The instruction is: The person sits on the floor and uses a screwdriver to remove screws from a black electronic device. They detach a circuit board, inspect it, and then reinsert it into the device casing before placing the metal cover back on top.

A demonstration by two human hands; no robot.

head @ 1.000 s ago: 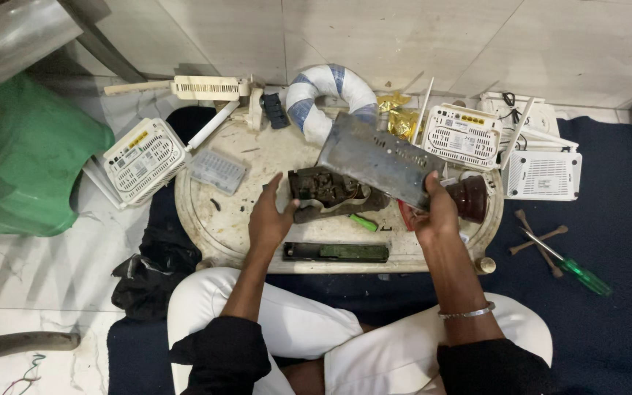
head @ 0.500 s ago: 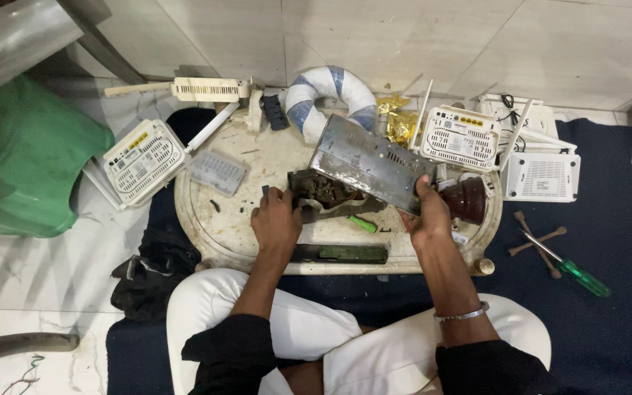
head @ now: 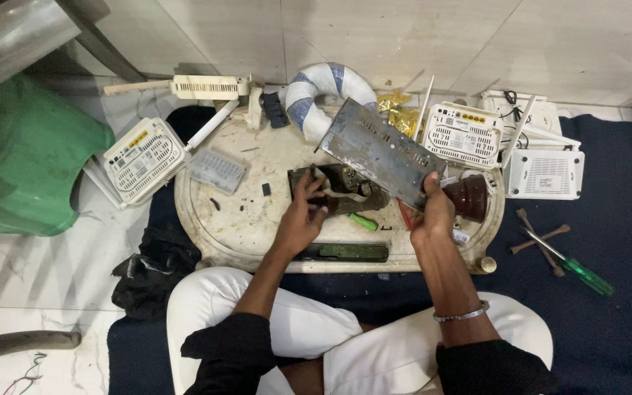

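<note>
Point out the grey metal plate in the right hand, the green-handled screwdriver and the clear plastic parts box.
Grey metal plate (head: pixel 382 152), head view, middle of its flat face.
Green-handled screwdriver (head: pixel 587 276), head view, on the handle.
Clear plastic parts box (head: pixel 218 170), head view, lid centre.

Single head view looks steeply down, close over the round tray (head: pixel 206 241).

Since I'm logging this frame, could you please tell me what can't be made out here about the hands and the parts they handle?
Head view:
- Dark device: the left hand and the grey metal plate cover much of it, so its kind is unclear.
- Right hand: fingertips hidden behind the plate.
- Brown object: partly behind the right hand.
- Green tool: tip hidden under the device.
</note>
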